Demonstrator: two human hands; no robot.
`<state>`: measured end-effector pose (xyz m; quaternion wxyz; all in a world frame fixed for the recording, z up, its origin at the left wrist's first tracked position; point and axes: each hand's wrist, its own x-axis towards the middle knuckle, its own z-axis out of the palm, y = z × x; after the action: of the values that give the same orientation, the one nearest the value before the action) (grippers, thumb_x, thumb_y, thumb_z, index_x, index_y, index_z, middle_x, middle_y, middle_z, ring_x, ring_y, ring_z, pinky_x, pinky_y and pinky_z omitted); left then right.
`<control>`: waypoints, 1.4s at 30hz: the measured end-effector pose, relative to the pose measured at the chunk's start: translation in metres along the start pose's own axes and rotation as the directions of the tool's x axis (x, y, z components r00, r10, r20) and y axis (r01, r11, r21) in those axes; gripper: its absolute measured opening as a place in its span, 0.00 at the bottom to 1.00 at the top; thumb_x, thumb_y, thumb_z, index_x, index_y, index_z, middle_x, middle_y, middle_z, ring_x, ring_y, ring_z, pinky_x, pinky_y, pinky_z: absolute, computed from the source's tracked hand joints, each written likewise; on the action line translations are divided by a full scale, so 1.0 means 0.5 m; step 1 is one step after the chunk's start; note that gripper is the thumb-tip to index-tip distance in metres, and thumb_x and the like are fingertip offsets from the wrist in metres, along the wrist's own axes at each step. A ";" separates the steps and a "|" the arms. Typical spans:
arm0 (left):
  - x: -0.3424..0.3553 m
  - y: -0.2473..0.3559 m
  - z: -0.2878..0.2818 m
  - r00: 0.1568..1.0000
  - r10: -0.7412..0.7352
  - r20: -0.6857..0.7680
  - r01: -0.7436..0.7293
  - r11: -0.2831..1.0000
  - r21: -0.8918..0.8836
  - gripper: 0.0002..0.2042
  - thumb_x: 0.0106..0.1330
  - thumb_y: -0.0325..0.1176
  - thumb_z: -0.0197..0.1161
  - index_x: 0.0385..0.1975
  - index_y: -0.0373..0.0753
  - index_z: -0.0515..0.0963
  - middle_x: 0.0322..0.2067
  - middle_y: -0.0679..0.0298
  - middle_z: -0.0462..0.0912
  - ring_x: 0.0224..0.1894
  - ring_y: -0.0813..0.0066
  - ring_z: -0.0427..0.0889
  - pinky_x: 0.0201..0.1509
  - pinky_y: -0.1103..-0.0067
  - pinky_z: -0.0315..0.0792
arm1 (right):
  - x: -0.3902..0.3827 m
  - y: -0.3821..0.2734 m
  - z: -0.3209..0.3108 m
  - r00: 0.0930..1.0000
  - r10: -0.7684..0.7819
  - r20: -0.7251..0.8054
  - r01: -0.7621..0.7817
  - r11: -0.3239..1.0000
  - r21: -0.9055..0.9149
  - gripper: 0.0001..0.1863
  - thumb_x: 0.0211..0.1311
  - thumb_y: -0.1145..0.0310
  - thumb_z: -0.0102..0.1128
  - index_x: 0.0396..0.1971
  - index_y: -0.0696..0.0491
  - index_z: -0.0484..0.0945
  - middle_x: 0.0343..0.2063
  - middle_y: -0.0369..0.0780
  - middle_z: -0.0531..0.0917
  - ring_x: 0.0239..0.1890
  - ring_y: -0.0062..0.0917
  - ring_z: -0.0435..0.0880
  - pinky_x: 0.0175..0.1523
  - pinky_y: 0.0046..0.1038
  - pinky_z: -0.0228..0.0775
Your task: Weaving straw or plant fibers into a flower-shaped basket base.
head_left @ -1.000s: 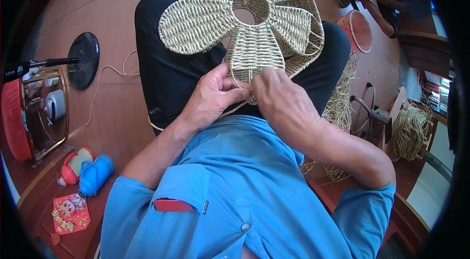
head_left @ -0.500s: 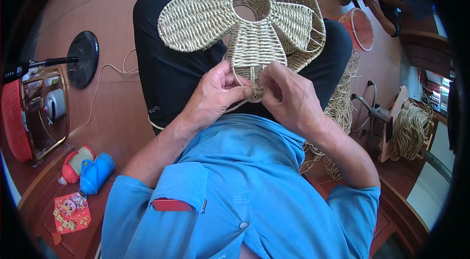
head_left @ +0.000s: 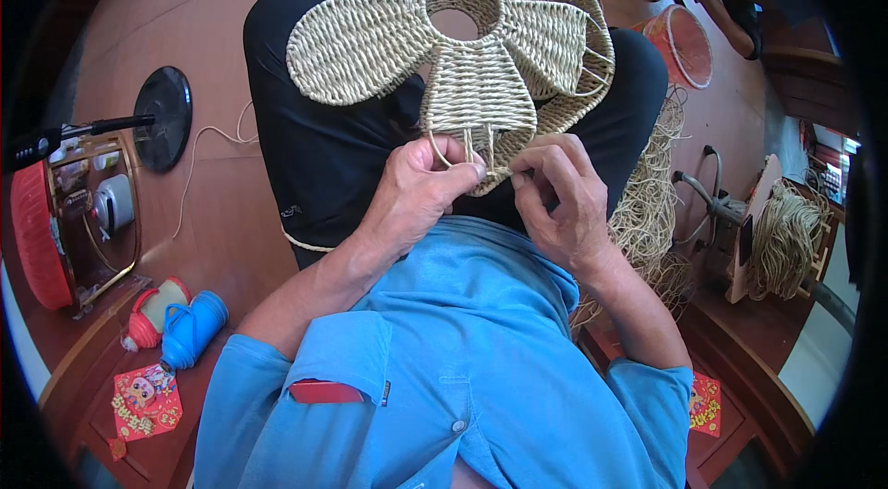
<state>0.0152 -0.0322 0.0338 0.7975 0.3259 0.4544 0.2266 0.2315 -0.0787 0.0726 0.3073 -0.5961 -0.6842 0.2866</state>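
A woven straw piece [head_left: 351, 45] with broad petals around a central ring lies across my dark-trousered lap, a larger woven body beneath. At the bottom petal [head_left: 476, 91], bare frame ribs and loose cord show. My left hand [head_left: 416, 184] is closed on that petal's lower end, thumb pressed over the cord. My right hand [head_left: 560, 198] is at the right side of the same end, fingers curled and thumb and forefinger pinched close to the cord; what they grip is too small to make out.
A black stand base [head_left: 162, 119], red-rimmed appliance [head_left: 37, 239] and two flasks [head_left: 190, 327] are at left. Loose cord [head_left: 647, 202], an orange bucket [head_left: 675, 49] and a coil stand [head_left: 777, 248] are at right. Another person's legs [head_left: 712, 8] show at upper right.
My right hand has turned and moved slightly right from over the petal's end, its thumb and forefinger now at the edge. The woven piece has shifted slightly left.
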 end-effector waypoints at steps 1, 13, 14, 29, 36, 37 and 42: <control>0.000 0.004 0.002 1.000 -0.021 -0.005 0.021 0.999 0.040 0.08 0.75 0.33 0.71 0.45 0.35 0.84 0.40 0.66 0.88 0.32 0.87 0.80 0.34 0.84 0.75 | 0.001 0.005 0.005 0.996 -0.080 -0.027 0.080 0.997 0.001 0.13 0.58 0.83 0.68 0.42 0.55 0.84 0.41 0.43 0.84 0.39 0.38 0.87 0.43 0.37 0.82; -0.036 -0.008 -0.062 0.992 0.098 0.079 -0.122 0.909 0.398 0.12 0.80 0.35 0.67 0.50 0.31 0.86 0.37 0.70 0.87 0.36 0.88 0.79 0.39 0.83 0.74 | 0.019 0.000 0.027 0.979 -0.199 0.044 0.203 0.969 -0.138 0.13 0.60 0.72 0.77 0.46 0.51 0.88 0.42 0.39 0.86 0.44 0.34 0.90 0.46 0.34 0.84; -0.035 -0.007 -0.063 0.979 0.177 0.097 -0.202 0.840 0.503 0.12 0.79 0.35 0.67 0.50 0.31 0.87 0.37 0.70 0.87 0.38 0.88 0.80 0.42 0.81 0.75 | 0.021 0.000 0.028 0.979 -0.201 0.046 0.206 0.969 -0.138 0.13 0.60 0.72 0.77 0.46 0.51 0.88 0.42 0.39 0.86 0.44 0.34 0.90 0.46 0.34 0.84; -0.065 0.057 -0.047 0.771 0.586 0.248 -0.509 0.334 0.793 0.05 0.70 0.29 0.71 0.40 0.37 0.86 0.32 0.58 0.87 0.32 0.64 0.88 0.37 0.70 0.79 | 0.030 0.001 0.055 0.959 -0.282 0.032 0.284 0.952 -0.117 0.11 0.57 0.72 0.79 0.39 0.50 0.86 0.35 0.37 0.86 0.39 0.34 0.89 0.43 0.34 0.83; -0.042 0.067 -0.038 0.789 0.612 0.056 -0.413 0.462 0.785 0.05 0.69 0.25 0.72 0.42 0.35 0.87 0.35 0.59 0.85 0.30 0.66 0.82 0.36 0.73 0.76 | 0.023 -0.002 0.080 0.984 -0.177 -0.016 0.174 0.979 -0.110 0.09 0.60 0.69 0.80 0.36 0.48 0.86 0.27 0.36 0.80 0.27 0.31 0.83 0.32 0.34 0.75; -0.046 0.066 -0.042 0.789 0.611 0.056 -0.414 0.463 0.784 0.05 0.69 0.25 0.72 0.42 0.35 0.87 0.35 0.59 0.85 0.30 0.66 0.82 0.36 0.73 0.76 | 0.020 -0.004 0.082 0.988 -0.149 -0.050 0.145 0.986 -0.081 0.09 0.60 0.68 0.80 0.36 0.48 0.86 0.26 0.36 0.79 0.26 0.31 0.83 0.31 0.35 0.74; -0.119 0.027 -0.047 0.632 0.775 -0.014 -0.396 0.337 0.854 0.04 0.71 0.25 0.71 0.42 0.34 0.87 0.35 0.60 0.86 0.37 0.72 0.83 0.38 0.71 0.76 | 0.024 0.006 0.087 0.976 -0.207 -0.061 0.200 0.974 -0.105 0.08 0.60 0.68 0.79 0.38 0.46 0.88 0.26 0.36 0.79 0.26 0.30 0.83 0.30 0.33 0.74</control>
<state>-0.0351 -0.0544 0.0690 0.3037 0.7277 0.5091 0.3449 0.1990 -0.0675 0.0430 0.3296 -0.5472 -0.7435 0.1981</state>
